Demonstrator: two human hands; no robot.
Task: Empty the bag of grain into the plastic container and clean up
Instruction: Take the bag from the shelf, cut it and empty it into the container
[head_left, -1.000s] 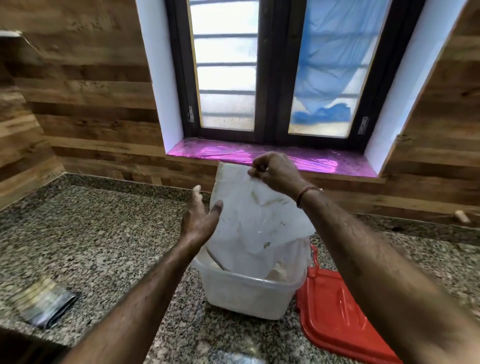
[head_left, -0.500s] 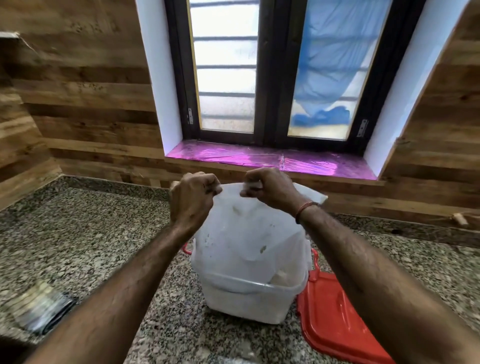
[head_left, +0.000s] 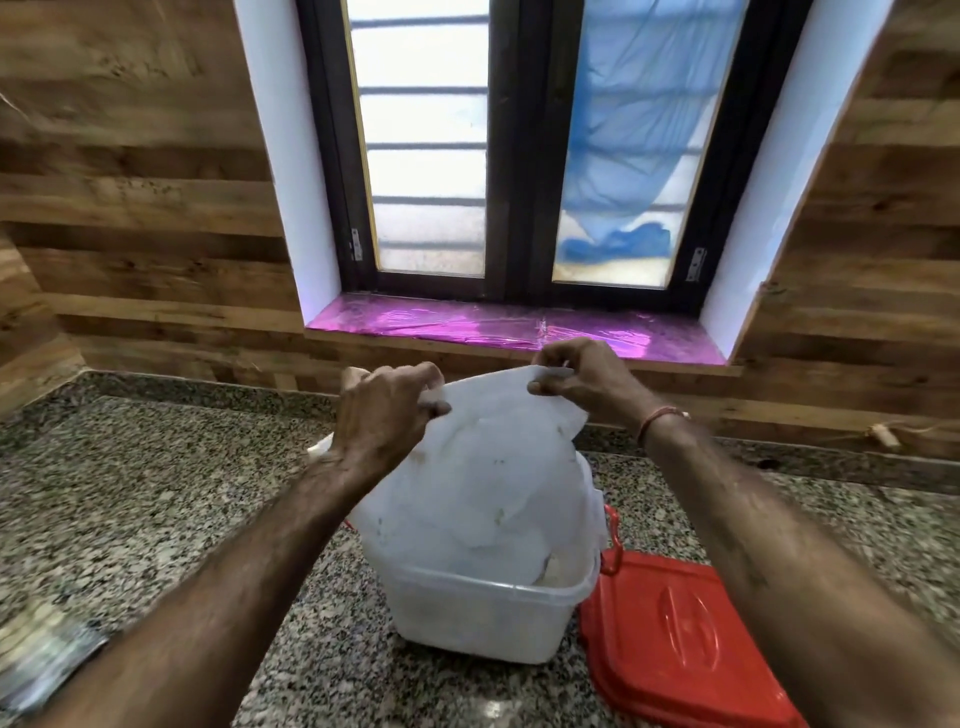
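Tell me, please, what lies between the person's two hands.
In the head view, only the white bag lies there, its top edge gripped by the left hand and right hand above the plastic container.

red lid: embossed oval mark, its characters too faint to read
packet: blurred print at the lower left, unreadable
white bag: no legible text
readable overall: nothing

Bare forearms, sleeveless in view; a reddish thread band circles the right wrist.
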